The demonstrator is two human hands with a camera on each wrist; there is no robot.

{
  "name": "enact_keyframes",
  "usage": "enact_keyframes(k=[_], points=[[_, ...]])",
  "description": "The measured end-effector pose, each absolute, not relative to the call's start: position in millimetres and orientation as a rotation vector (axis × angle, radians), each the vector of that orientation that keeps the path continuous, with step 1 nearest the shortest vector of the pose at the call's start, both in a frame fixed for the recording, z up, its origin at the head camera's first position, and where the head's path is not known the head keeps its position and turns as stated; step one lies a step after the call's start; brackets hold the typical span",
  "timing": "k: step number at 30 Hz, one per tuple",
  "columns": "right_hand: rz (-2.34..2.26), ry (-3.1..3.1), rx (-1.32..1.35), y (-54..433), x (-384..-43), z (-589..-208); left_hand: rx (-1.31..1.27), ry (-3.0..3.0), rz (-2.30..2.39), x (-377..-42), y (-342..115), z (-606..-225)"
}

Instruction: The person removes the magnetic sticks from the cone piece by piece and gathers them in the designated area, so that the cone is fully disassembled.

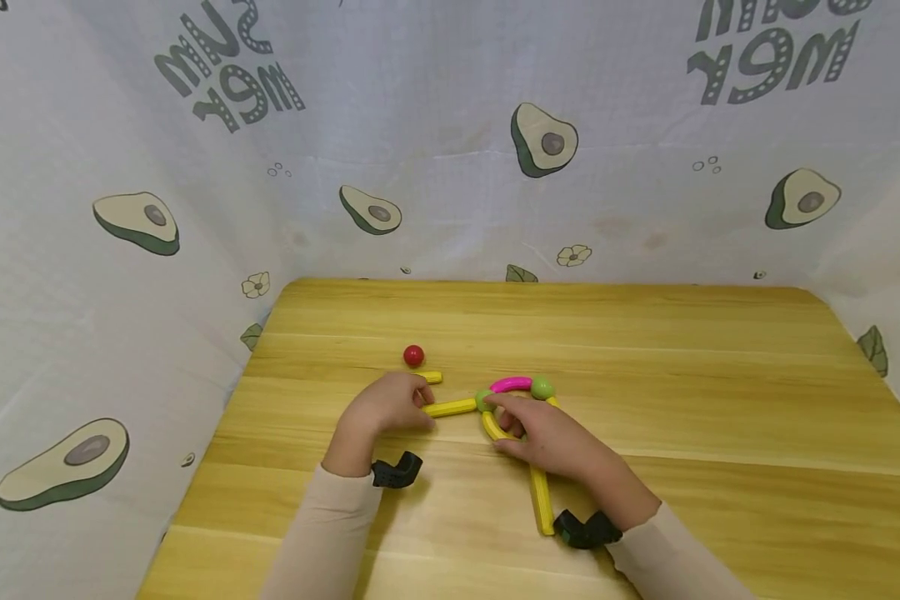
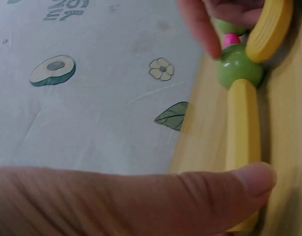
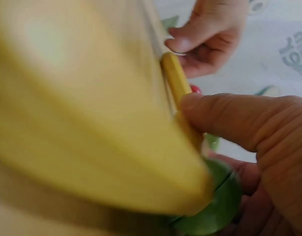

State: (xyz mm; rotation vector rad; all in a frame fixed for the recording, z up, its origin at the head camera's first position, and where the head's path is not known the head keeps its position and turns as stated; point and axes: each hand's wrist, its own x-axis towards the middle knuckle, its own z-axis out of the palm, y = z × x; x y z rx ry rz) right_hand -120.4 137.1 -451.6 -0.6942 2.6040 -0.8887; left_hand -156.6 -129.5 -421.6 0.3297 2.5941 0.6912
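A straight yellow toy building stick joins a green ball at its right end. My left hand holds the other end, its thumb lying across the stick. At the same ball, my right hand grips a curved yellow stick. Its index fingertip touches the ball, and its thumb presses on yellow plastic. A curved pink stick links this ball to a second green ball behind the right hand. Another straight yellow stick extends towards me, partly hidden by that hand.
A red ball lies beyond the left hand, close to a short visible length of yellow stick. The wooden table ends at a white curtain printed with avocados. Both wrists wear black cameras.
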Motion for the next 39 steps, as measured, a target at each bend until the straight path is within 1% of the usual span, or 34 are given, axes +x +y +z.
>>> enact_keyframes(k=[4, 8, 14, 20, 25, 34, 39], points=[[-0.913, 2.602, -0.624, 149.4, -124.7, -447.2, 0.429, 2.641, 0.631, -156.6, -110.7, -431.6], [-0.923, 2.619, -0.561, 161.0, -129.2, -445.6, 0.563, 2.675, 0.664, -156.7, -96.9, -440.4], [-0.937, 2.743, -0.501, 165.7, -136.2, -455.1, 0.705, 2.672, 0.829, -157.0, -92.2, -453.5], [-0.987, 2.807, -0.465, 167.2, -139.7, -466.1, 0.655, 2.605, 1.080, -152.0, -99.1, -469.5], [-1.013, 2.850, -0.462, 168.4, -140.0, -469.1, 0.653, 2.596, 1.165, -148.2, -101.2, -475.3], [-1.023, 2.865, -0.468, 171.1, -140.2, -472.2, 0.664, 2.552, 1.213, -147.7, -106.8, -473.8], [-1.038, 2.903, -0.419, 178.5, -142.5, -472.0, 0.624, 2.519, 1.184, -149.8, -117.9, -466.9]])
